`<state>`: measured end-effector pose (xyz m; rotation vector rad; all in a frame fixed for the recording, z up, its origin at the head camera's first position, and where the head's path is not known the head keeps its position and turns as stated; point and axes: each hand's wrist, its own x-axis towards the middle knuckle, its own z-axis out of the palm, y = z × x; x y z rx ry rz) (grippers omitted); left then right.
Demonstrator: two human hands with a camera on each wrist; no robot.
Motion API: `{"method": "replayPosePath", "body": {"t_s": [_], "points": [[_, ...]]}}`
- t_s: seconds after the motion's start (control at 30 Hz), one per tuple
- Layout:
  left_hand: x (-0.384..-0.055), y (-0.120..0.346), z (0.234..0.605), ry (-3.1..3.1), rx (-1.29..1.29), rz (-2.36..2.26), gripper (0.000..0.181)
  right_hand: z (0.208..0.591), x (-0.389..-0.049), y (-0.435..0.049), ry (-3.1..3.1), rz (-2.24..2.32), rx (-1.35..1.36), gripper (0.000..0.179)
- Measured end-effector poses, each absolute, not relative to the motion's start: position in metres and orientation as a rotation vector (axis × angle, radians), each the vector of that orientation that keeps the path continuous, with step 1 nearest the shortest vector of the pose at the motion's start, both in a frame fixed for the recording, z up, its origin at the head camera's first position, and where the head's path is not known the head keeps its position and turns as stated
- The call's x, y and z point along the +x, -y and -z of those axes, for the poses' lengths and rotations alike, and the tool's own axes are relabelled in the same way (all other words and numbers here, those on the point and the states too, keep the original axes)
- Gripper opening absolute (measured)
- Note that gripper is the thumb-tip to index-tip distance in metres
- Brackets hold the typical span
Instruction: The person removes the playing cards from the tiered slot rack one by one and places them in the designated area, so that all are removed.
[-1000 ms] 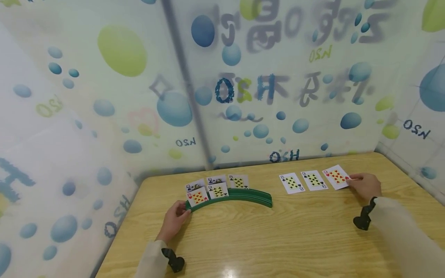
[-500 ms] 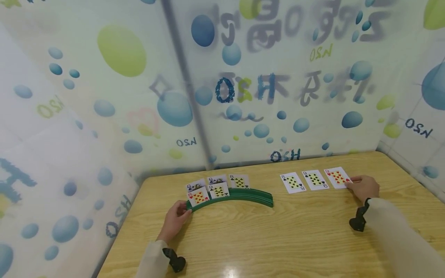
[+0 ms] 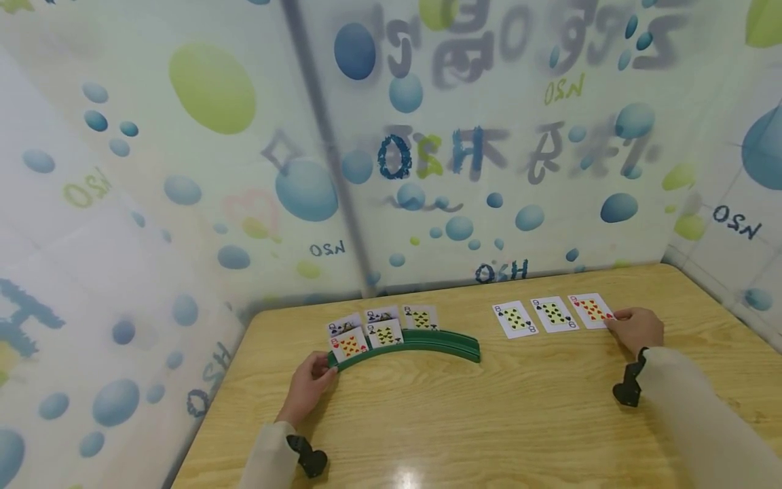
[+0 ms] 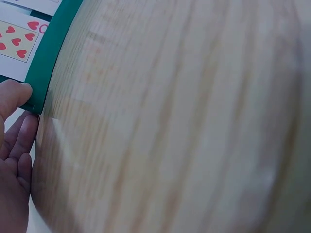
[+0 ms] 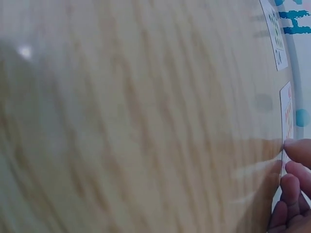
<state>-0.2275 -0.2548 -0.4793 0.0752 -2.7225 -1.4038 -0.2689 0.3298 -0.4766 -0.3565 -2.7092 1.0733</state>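
The left hand reaches up and slightly rightward from a pale sleeve, with a black strap at the wrist. Its thumb and fingers grip the left end of the green rack; in the left wrist view the thumb presses on the upper face, the fingers bent below. The rack lies on the table, curving away to the right. At its left stand a heart card and a black nine in front, with two queens and a black eight behind.

Well to the right, three cards lie face up in a row: a spade eight, a spade nine and a red nine. The right hand, its forearm slanting up and left, pinches the last one's lower right corner between thumb and forefinger, other fingers curled.
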Motion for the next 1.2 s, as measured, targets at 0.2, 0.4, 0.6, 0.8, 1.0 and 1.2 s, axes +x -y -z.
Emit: {"method": "replayPosePath", "body": {"t_s": [0.2,0.4,0.6,0.8,1.0,1.2], "points": [[-0.227,0.254,0.479,2.72,0.075,1.403,0.025,0.477,-0.267,-0.33,2.669,-1.085,-0.332,0.037],[-0.227,0.254,0.479,2.716,0.082,1.397,0.025,0.473,-0.273,-0.324,2.635,-1.094,-0.28,0.04],[-0.225,0.257,0.479,2.717,0.066,1.398,0.026,0.457,-0.278,-0.296,2.674,-1.19,-0.135,0.042],[-0.227,0.258,0.482,2.709,0.077,1.403,0.026,0.447,-0.28,-0.254,2.682,-1.291,-0.015,0.038],[-0.228,0.257,0.484,2.73,0.094,1.388,0.026,0.448,-0.288,-0.216,2.683,-1.334,0.12,0.031],[-0.228,0.257,0.483,2.719,0.08,1.405,0.026,0.447,-0.291,-0.178,2.65,-1.449,0.228,0.028]]}}
